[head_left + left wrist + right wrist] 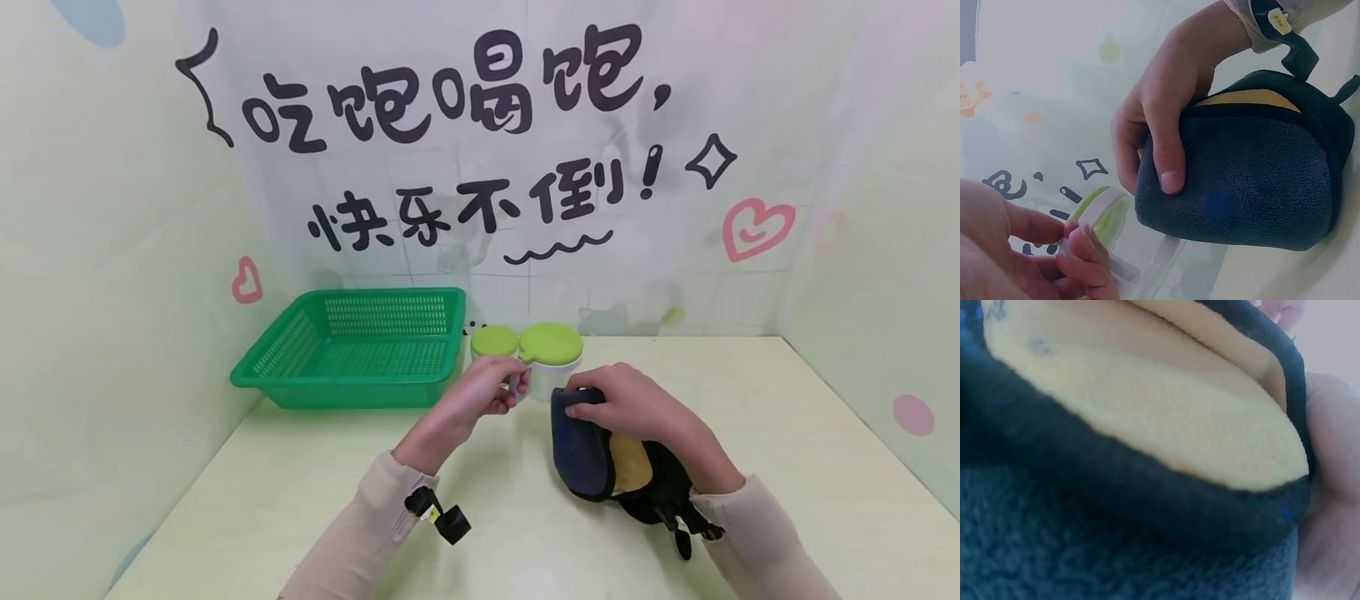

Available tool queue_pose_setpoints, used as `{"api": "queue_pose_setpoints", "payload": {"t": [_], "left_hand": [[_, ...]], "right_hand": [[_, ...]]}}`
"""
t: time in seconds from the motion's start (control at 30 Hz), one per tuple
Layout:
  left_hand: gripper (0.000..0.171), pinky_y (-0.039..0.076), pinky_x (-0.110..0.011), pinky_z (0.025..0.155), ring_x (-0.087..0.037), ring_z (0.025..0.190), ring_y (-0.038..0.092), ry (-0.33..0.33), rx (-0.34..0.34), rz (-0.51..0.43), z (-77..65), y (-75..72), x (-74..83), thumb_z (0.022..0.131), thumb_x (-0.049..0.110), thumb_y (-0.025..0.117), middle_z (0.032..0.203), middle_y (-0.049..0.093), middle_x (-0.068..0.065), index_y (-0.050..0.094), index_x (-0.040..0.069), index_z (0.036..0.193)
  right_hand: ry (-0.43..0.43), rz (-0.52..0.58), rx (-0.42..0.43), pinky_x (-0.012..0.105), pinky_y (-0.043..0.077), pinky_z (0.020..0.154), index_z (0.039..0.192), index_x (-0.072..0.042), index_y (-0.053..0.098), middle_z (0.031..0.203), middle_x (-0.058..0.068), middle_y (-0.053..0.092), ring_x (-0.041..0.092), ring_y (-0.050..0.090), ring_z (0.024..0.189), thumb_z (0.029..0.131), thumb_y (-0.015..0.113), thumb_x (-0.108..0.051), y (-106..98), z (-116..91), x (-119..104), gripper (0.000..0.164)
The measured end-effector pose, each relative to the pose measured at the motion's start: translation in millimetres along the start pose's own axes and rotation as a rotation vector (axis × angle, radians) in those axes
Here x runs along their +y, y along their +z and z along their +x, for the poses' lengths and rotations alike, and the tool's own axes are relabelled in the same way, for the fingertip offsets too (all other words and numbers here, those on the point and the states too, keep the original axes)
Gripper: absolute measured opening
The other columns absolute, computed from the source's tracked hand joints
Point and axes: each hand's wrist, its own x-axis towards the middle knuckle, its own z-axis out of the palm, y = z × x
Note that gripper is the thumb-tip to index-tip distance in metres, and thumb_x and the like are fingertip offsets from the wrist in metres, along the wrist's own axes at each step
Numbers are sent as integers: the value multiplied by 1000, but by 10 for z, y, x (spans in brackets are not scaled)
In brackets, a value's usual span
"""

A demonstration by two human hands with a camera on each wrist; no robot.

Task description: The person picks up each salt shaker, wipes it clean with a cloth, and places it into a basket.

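My right hand (626, 402) grips the edge of a dark blue fleece pouch (577, 450), thumb on the outer face. The pouch has black trim and gapes open, showing its yellow lining (1166, 425) in the right wrist view. To its left, my left hand (487, 385) is raised with thumb and fingertips together, pinching a small pale strip (1124, 269). Most of that strip is hidden by the fingers. Just behind the hands stand two clear containers with green lids, a larger one (551, 343) and a smaller one (494, 340).
A green plastic basket (360, 393) with slotted walls stands at the back left of the pale tabletop (300, 500). Behind it hangs a white printed curtain (450, 167), with pale side walls left and right. Small black cameras (442, 517) are strapped to the wrists.
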Motion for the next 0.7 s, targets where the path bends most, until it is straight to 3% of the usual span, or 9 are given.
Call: {"api": "queue_pose_setpoints", "payload": {"t": [0.1,0.37,0.7], "left_hand": [[22,38,-22,59,-12,62,47,0,0,-1,-1,-1,-1,100,20,48,80,56,1,59,5,86],[23,38,-22,59,-12,62,47,3,-8,-1,17,5,6,100,21,49,81,55,0,59,6,86],[22,38,-22,58,-12,63,47,-12,-2,0,16,1,-13,100,19,48,81,56,0,59,7,85]], "right_hand": [[3,-11,-2,26,46,69,102,-20,74,88,-10,69,8,56,74,96,71,-24,17,6,8,8],[-11,-35,87,29,47,70,104,-18,76,88,-8,71,9,58,76,95,72,-23,-41,-34,-17,10],[-2,-10,25,26,45,67,101,-20,74,86,-9,69,8,54,73,96,72,-24,8,2,35,7]]}}
